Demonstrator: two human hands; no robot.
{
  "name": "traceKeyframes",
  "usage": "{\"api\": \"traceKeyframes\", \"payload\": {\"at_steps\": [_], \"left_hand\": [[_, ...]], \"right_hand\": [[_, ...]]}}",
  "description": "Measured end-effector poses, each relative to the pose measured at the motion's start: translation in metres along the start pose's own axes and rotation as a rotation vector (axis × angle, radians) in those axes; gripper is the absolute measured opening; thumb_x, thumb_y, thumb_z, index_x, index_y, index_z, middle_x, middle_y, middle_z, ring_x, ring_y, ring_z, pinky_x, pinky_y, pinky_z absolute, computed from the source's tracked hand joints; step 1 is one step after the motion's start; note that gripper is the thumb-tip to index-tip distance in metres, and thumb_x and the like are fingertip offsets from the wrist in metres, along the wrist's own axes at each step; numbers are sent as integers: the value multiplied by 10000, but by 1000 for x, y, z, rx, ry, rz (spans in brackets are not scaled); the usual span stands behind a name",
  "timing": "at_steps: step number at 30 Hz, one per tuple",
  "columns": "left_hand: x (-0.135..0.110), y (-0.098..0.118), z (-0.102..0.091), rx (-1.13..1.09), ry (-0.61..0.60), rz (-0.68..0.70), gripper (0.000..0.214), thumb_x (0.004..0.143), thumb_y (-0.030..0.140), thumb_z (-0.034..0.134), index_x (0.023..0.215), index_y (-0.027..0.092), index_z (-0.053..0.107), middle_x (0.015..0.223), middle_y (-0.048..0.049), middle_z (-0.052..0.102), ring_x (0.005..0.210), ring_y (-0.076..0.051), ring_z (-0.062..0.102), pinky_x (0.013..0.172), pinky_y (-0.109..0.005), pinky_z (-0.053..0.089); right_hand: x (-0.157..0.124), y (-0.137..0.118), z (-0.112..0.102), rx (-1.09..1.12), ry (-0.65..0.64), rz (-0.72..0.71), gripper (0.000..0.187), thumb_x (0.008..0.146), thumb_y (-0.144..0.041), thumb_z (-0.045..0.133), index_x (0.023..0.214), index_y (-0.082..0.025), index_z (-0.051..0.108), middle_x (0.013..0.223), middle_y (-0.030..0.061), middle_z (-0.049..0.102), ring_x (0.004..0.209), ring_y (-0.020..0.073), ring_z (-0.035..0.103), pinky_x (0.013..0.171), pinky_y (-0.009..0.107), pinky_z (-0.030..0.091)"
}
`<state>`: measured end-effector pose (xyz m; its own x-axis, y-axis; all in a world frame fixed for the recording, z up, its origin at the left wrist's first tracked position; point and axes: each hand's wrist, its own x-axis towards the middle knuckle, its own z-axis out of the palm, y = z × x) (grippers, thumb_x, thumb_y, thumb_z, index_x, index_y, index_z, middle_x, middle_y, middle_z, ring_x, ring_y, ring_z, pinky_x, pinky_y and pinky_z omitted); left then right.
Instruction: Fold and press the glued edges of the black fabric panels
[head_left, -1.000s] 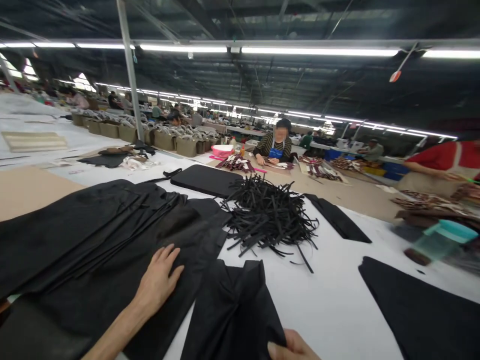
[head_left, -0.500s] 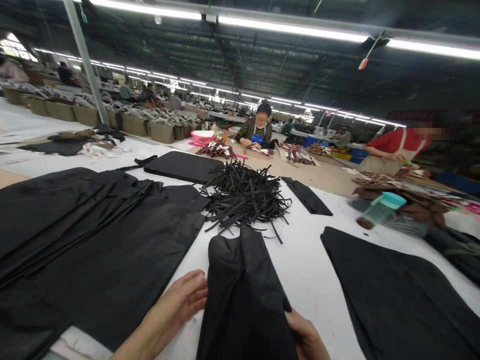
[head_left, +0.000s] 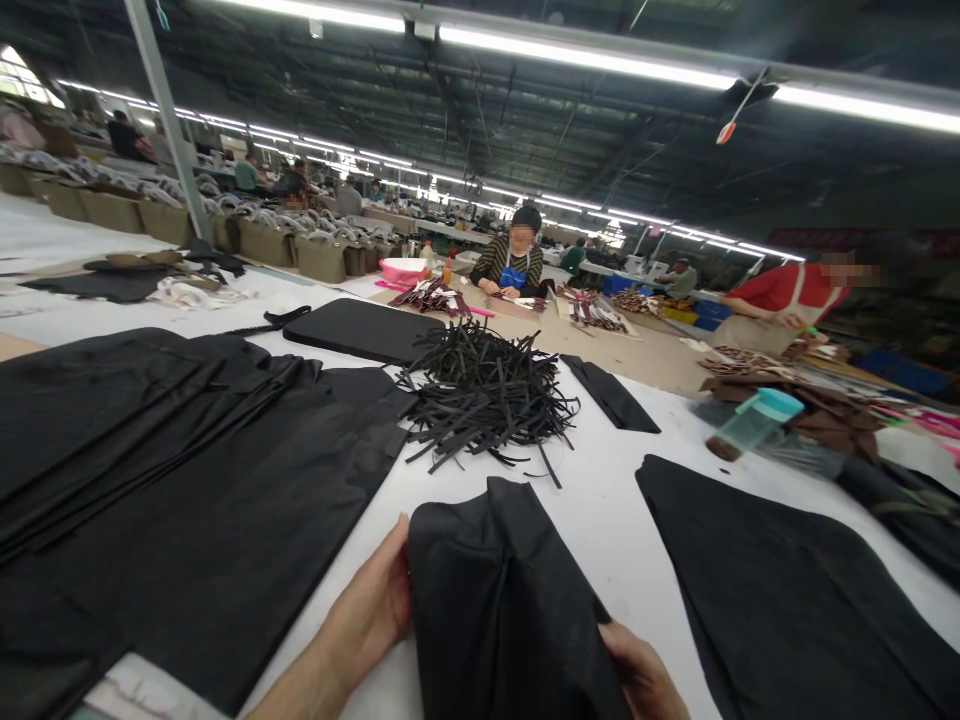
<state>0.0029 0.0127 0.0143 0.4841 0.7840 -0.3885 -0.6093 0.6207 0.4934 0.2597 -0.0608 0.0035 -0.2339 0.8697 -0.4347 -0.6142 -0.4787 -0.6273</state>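
Note:
A folded piece of black fabric (head_left: 502,610) stands upright in front of me, creased down its middle. My left hand (head_left: 375,600) is at its left edge, the thumb along the side and the fingers curled behind the cloth, partly hidden. At the lower right edge, my right hand (head_left: 641,665) pinches the same fabric between thumb and fingers. Just beyond it lies a heap of narrow black strips (head_left: 491,395) on the white tabletop (head_left: 600,510).
Large black fabric sheets (head_left: 247,500) lie layered at left, another black stack (head_left: 780,580) at right. Farther off are a black padded panel (head_left: 360,330), a small folded black piece (head_left: 611,393) and a teal-lidded bottle (head_left: 757,420). Two co-workers, one striped (head_left: 487,262), one red-sleeved (head_left: 757,295), work across.
My left hand has moved up against the fabric's left edge and closed around it. The right hand has shifted slightly right, and the fabric has spread wider.

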Motion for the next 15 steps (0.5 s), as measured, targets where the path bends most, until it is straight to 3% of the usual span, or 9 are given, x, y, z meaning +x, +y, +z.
{"api": "traceKeyframes", "payload": {"at_steps": [3,7,11,15], "left_hand": [[0,-4,-2,-8,-74,-1,518,851,525,489,1185,139,575,1125,-114,654,1046,-277,603,903,-372,478],[1,-13,-7,-12,1,83,223,803,246,620,983,126,675,1025,-80,698,1013,-225,622,931,-291,453],[-3,-15,-9,-43,1,47,128,775,188,611,851,125,694,902,-66,724,925,-229,655,891,-320,486],[-8,-13,-5,-35,-30,58,105,697,177,696,787,124,687,814,-65,725,834,-232,672,783,-299,521]], "right_hand": [[0,-1,-3,-32,14,-31,217,625,-247,703,817,-150,730,786,81,723,897,304,653,903,433,446],[-2,-3,0,-27,14,-40,207,637,-264,700,805,-145,727,794,90,721,897,301,652,901,428,444],[1,-1,6,1,23,-52,241,600,-267,725,807,-144,715,791,86,717,885,296,650,884,422,443],[9,-3,2,-177,184,-85,321,630,-379,729,832,-133,689,782,80,701,871,281,638,855,395,440]]}}
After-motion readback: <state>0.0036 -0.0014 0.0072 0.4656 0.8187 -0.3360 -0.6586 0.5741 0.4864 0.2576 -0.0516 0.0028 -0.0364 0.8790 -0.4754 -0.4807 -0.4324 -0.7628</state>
